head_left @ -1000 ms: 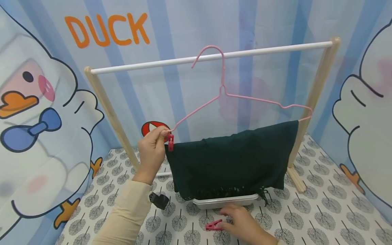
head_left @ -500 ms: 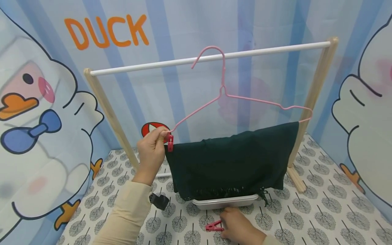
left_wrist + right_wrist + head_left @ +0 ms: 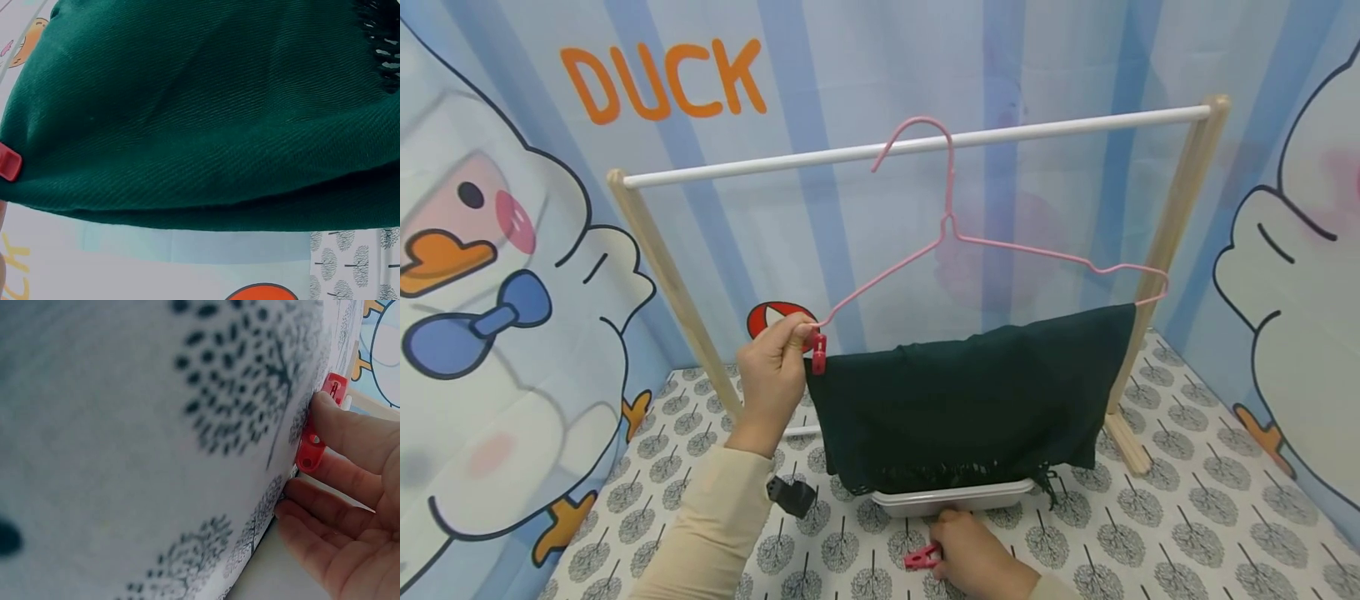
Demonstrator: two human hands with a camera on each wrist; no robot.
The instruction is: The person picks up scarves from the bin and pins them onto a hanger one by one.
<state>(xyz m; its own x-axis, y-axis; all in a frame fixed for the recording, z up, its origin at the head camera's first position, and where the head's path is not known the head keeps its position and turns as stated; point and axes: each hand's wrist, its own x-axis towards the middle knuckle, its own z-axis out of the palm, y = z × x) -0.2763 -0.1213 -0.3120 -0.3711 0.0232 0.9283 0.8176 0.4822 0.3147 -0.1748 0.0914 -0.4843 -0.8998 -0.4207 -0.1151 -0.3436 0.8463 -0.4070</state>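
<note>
My left hand (image 3: 772, 371) pinches the left end of a pink clothes hanger (image 3: 887, 273). A dark green fringed cloth (image 3: 977, 400) drapes over the hanger's lower bar. Just beside my left fingers, a red clothespin (image 3: 818, 354) clips the cloth's left corner; its tip also shows in the left wrist view. Down on the table, my right hand (image 3: 977, 554) pinches a second red clothespin (image 3: 919, 557) between thumb and index finger. That clothespin (image 3: 310, 447) lies close against the tablecloth in the right wrist view. No clothespin is visible on the cloth's right corner.
A white tray (image 3: 951, 502) stands under the cloth, just ahead of my right hand. Behind the hanger rises a wooden rack with a white rail (image 3: 760, 165); its right foot (image 3: 1127, 446) rests on the tree-patterned tablecloth (image 3: 647, 492). A duck-print curtain surrounds everything.
My right hand has shifted slightly left and taken the loose clothespin by its handle ends. My left hand, the hanger and the cloth stay nearly still.
</note>
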